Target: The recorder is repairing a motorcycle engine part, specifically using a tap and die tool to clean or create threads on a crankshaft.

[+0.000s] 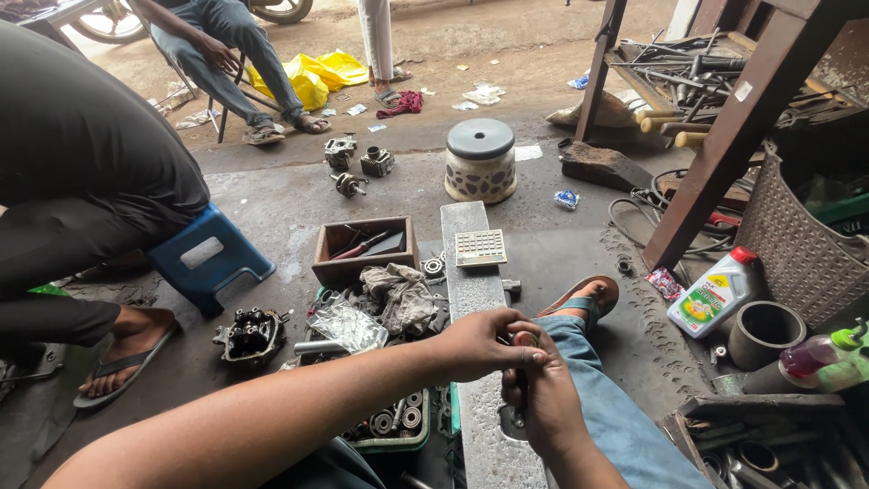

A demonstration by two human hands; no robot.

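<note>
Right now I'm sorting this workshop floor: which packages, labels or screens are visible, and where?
Oil bottle: right of the sandalled foot, white, red cap, green-yellow label.
Calculator: on the stone slab, pale, square, key grid.
Wrapper: floor by the round stool, small, blue-white.
Yellow bags: far floor, crumpled.

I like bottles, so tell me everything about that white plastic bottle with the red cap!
The white plastic bottle with the red cap is flat-sided with a green and yellow label. It looks closed. It leans tilted on the grey concrete floor, beside a short dark metal cylinder, below a rusty workbench leg.
</note>
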